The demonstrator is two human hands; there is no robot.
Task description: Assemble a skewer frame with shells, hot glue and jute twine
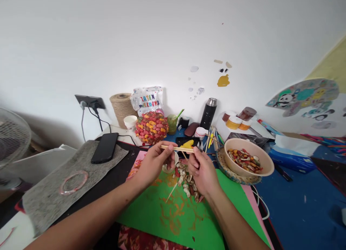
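Observation:
My left hand (155,163) is closed in a pinch on the left end of a thin wooden stick (177,148) held level above the table. My right hand (201,169) is closed on the stick's right part, where a yellow painted shell (187,144) sits on it. Below both hands lies a pile of shells (186,179) on a green paper sheet (167,214) smeared with orange paint. Another wooden skewer (171,192) lies on the sheet. A small white cup (167,168) shows partly behind my left hand.
A beige bowl (263,159) of coloured shells stands right on a patterned plate. At the back stand a shell-covered ball (151,127), a twine spool (120,107), a black flask (208,114) and paint jars (234,122). A phone (105,147) lies on grey felt (54,192). A fan (12,142) is far left.

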